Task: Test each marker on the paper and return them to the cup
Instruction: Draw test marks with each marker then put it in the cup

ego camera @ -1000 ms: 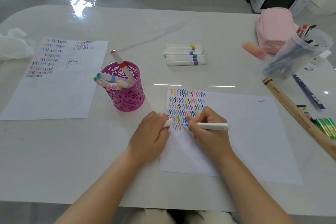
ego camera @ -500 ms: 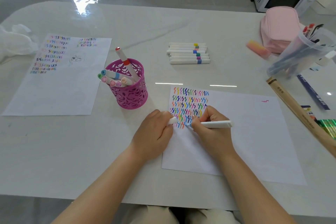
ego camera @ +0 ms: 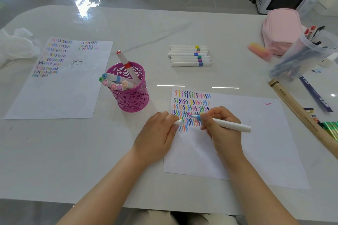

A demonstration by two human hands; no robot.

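Observation:
My right hand grips a white marker whose light blue tip points left, over the rows of coloured squiggles on the near sheet of paper. My left hand is closed on the marker's white cap at the paper's left edge. A purple cut-out cup stands left of the paper with several markers in it. Several more white markers lie in a row further back on the table.
A second sheet with squiggles and a small drawing lies at the left. At the right are a pink pouch, a clear tub of pens, a pink-orange eraser and a long wooden box. White crumpled plastic sits far left.
The marker tip has lifted slightly up and left over the squiggle rows. My left hand stays beside the paper with the cap. The camera moved a little closer.

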